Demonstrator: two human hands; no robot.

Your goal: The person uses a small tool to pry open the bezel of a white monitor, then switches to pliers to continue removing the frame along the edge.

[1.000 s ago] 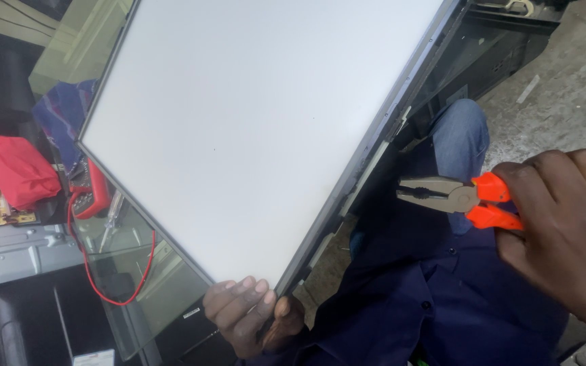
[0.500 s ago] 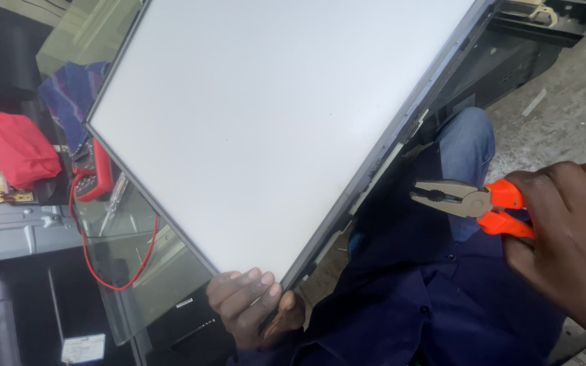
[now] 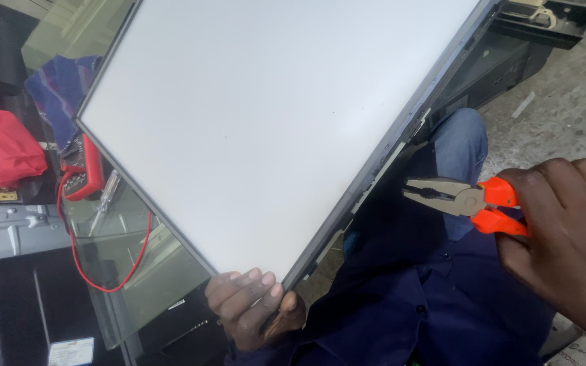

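I see my left hand [image 3: 252, 308] wrapped around the bottom corner of a large white panel [image 3: 266, 129], fingers [image 3: 249, 285] curled over its face and the thumb behind, so the grip is closed tight on that corner. The panel stands tilted, its dark frame edge [image 3: 388, 152] running from the held corner up toward the top right of the view, and it fills most of what I can see.

My right hand [image 3: 568, 234] is closed around the orange handles of a pair of pliers [image 3: 459, 200]. The grey nose points left toward the panel's frame edge, near it but apart from it (the tips look nearly shut, with a thin gap between them).

Below the panel are my legs in blue jeans [image 3: 466, 142] and a dark blue shirt [image 3: 415, 305]. Left of the panel lies a sheet of glass [image 3: 123, 271], with a red multimeter [image 3: 83, 173] at its upper edge and a red lead [image 3: 113, 268] looping down across it. A red pouch [image 3: 1, 146] sits further left, touching a blue patterned cloth [image 3: 59, 91]. Grey concrete floor [image 3: 564, 102] shows at the right.
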